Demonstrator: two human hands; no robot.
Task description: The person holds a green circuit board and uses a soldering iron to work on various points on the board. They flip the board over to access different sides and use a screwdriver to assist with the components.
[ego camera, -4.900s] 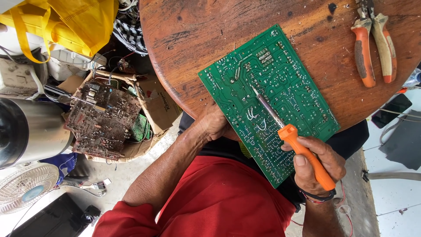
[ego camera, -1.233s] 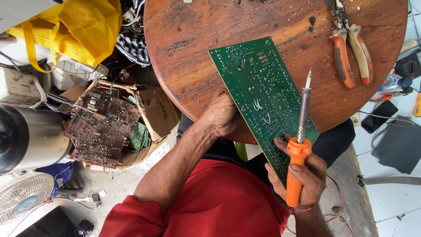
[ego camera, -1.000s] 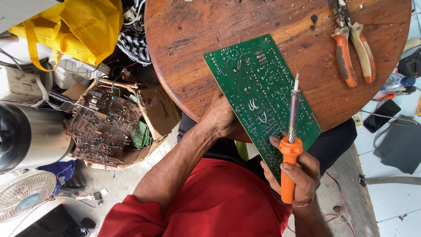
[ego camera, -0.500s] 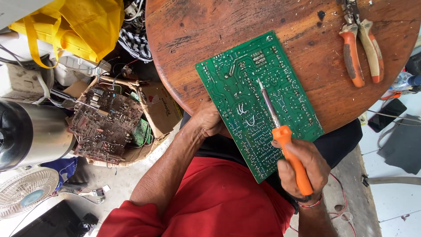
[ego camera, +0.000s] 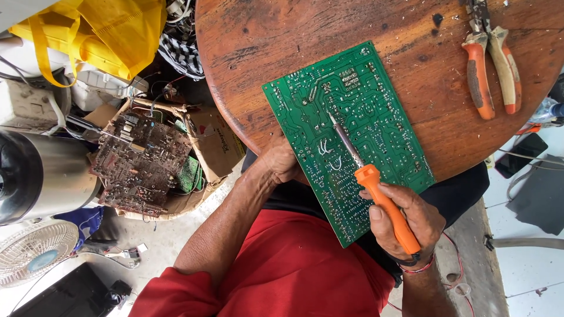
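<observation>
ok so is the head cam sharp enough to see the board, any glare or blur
Head view: the green circuit board is sharp under soft, even daylight, its solder tracks readable; no motion blur on the right hand or the orange-handled soldering iron; the floor at right is washed out bright; the round wooden table bulges slightly from the wide lens.

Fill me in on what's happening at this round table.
A person in a red shirt is working on a green circuit board that lies solder side up, half over the edge of the wooden table. The right hand holds an orange-handled soldering iron, its tip on the board's middle. The left hand steadies the board's near edge. Pliers lie aside.
</observation>
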